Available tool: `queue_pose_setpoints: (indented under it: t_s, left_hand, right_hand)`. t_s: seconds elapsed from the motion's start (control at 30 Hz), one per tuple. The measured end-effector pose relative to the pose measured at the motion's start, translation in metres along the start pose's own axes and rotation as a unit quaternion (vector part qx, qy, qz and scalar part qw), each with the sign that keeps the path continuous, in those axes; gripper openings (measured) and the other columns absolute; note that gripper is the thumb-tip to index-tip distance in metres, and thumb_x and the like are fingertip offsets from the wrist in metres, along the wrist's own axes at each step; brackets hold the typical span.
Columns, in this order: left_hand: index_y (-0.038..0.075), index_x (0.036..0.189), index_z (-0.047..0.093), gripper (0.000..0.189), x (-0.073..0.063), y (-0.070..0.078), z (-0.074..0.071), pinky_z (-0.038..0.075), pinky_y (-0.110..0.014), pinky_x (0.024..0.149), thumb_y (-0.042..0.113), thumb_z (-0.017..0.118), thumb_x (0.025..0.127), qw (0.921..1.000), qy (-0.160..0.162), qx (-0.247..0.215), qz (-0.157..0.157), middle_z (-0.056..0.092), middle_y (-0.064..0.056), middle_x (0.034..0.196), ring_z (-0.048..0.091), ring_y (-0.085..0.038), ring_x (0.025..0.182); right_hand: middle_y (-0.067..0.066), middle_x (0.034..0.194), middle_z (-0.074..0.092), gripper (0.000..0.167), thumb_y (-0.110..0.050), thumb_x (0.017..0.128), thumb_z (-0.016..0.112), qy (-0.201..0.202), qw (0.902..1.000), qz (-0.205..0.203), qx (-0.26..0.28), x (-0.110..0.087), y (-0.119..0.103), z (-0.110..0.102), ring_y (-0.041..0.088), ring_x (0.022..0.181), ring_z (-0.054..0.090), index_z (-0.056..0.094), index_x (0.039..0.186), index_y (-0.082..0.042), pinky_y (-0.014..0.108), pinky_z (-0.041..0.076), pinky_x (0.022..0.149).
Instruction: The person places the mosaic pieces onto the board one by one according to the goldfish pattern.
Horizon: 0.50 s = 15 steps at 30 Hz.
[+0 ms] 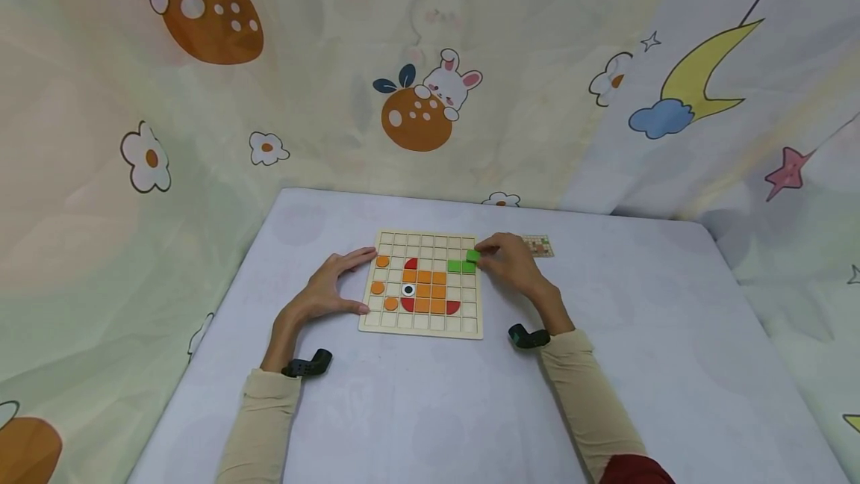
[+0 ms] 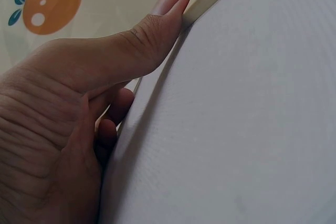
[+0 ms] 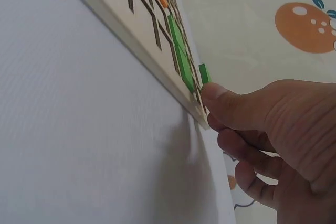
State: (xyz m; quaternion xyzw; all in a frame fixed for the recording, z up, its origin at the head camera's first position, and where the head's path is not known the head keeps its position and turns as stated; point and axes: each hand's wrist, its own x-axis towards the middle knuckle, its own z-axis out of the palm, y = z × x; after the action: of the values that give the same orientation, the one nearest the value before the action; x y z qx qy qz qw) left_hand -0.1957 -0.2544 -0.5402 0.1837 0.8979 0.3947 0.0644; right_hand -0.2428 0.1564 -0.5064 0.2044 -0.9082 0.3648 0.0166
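A wooden grid board (image 1: pixel 463 327) lies on the table. Orange squares (image 1: pixel 431 290) form a block on it, with red rounded pieces (image 1: pixel 453 308) at several corners and a black-and-white eye piece (image 1: pixel 408 290). Orange discs (image 1: pixel 382 261) sit along the left. Two green squares (image 1: pixel 455 267) lie side by side at the right. Between thumb and index finger, my right hand (image 1: pixel 513 264) pinches another green square tile (image 3: pixel 204 73), over the board's right edge just behind those two. My left hand (image 1: pixel 322 290) spreads along the left edge, its thumb (image 2: pixel 170 11) touching the board's side.
A small printed pattern card (image 1: pixel 540 246) lies beyond my right hand, partly covered by it. Around the board is a white tablecloth (image 1: pixel 416 409). A patterned curtain (image 1: pixel 322 81) hangs behind the table. Each wrist wears a black device (image 1: pixel 527 337).
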Motion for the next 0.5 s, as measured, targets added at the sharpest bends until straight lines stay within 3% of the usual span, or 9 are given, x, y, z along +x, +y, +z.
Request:
queue_pose_setpoints:
  t_s: [0.5]
  left_hand:
    - [0.025,0.165,0.051,0.112,-0.001,-0.002,-0.001,0.040,-0.058,0.115,0.043,0.103,0.068,0.9998,-0.001,0.004,0.018,0.043,0.001,0.176,0.050,-0.029,0.137]
  right_hand:
    - [0.015,0.112,0.080,0.026,-0.006,0.095,0.083,-0.014,0.9998,-0.004,0.012,0.018,-0.011,0.020,0.031,0.102,0.074,0.081,0.121,0.001,0.050,0.058,0.097]
